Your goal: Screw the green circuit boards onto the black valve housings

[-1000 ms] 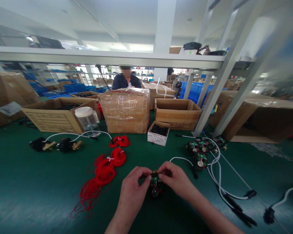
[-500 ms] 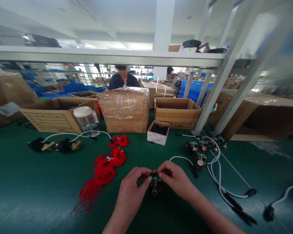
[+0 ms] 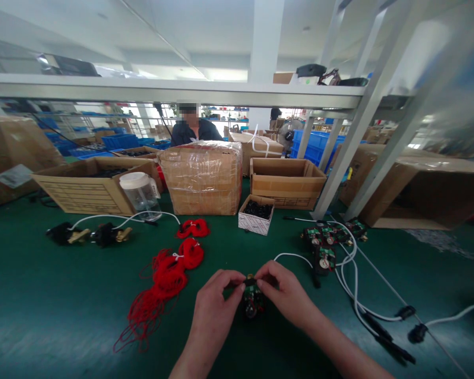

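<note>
My left hand [image 3: 220, 300] and my right hand [image 3: 286, 292] meet over a small circuit-board unit [image 3: 253, 305] on the green tabletop. That unit has a green board, a round silvery part and a brass piece at its far end. Between both hands' pinched thumbs and fingers is a small black piece [image 3: 250, 282], lying across the unit's far side. Fingertips hide its ends. To the right sit similar circuit-board units [image 3: 324, 259] with white cables. Bundles of red cord [image 3: 169, 279] lie left of my hands.
A small white box [image 3: 254, 226] of black parts stands ahead, before cardboard boxes [image 3: 201, 181]. A clear jar [image 3: 141, 197] and two black-and-brass parts [image 3: 105, 236] are at left. White cables [image 3: 355, 295] and a metal upright [image 3: 339, 163] occupy the right. A person sits opposite.
My hands stay almost still over the unit. At the far right, the black end of a white cable has shifted left and slightly away. The person opposite has leaned a little left.
</note>
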Demonstrator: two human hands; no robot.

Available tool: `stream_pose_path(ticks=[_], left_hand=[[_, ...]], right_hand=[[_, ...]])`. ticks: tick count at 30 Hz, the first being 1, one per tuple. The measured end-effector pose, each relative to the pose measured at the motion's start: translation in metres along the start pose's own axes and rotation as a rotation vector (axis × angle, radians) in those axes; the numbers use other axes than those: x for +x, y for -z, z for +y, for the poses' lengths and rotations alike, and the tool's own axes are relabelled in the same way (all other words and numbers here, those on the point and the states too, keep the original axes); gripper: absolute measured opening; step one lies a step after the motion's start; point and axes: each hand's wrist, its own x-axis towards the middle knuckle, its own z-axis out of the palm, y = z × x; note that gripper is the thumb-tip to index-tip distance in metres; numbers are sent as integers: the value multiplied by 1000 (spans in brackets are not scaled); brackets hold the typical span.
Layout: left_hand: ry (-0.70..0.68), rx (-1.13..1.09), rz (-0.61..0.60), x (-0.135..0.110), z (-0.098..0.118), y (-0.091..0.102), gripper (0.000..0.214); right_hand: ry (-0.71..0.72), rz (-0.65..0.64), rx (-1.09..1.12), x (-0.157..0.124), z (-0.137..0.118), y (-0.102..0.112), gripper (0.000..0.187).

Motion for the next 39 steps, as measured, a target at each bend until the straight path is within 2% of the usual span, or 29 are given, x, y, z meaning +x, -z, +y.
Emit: stream_pose_path(ticks=[6,11,16,20,28,35,39], left_hand=[[24,-18,-4,-7,-10,-1,17],[71,-67,-43,-19,-21,-3,25],[168,-129,-71,-29,-24,-8,41],[206,-175,-82,-34,-25,-13,49],[271,-291,-122,-35,-20,-17,53],[230,-257,-6,-37,-26,-32,55],[246,-230,26,-37,-22,-39,57]], right_hand=[[-40,-58,113,-4,7,0,15],[1,-52,82,-17,15,-1,30],[2,-47,45,-32,20,-5,52],[-11,-60,45,-37,18,-9,62],[-46,-36,23,-38,14,-15,66],[-68,-34,36,-37,7,-17,64],[-64,-29,51,-37,8,-17,64]])
